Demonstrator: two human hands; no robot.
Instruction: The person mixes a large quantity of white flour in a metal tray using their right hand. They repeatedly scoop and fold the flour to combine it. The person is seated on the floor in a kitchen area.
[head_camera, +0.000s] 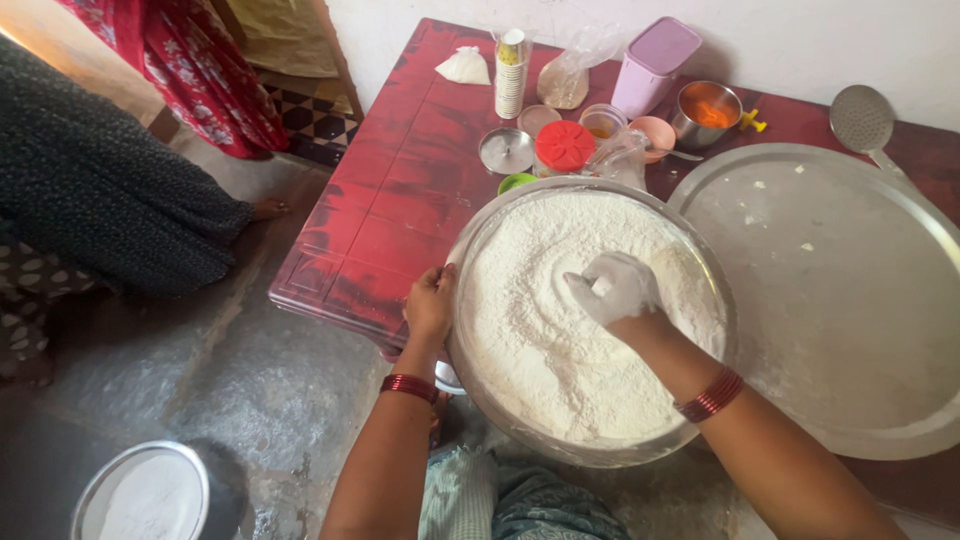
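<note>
floured right hand (615, 288) in flour (560, 340), left hand (432, 300) gripping bowl (470, 380)

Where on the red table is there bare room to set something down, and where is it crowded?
The left part of the red table is bare, between its left edge and the flour bowl. The big steel tray on the right holds only crumbs. The far strip is crowded: cup stack, red lid, lilac box, steel cup.
</note>
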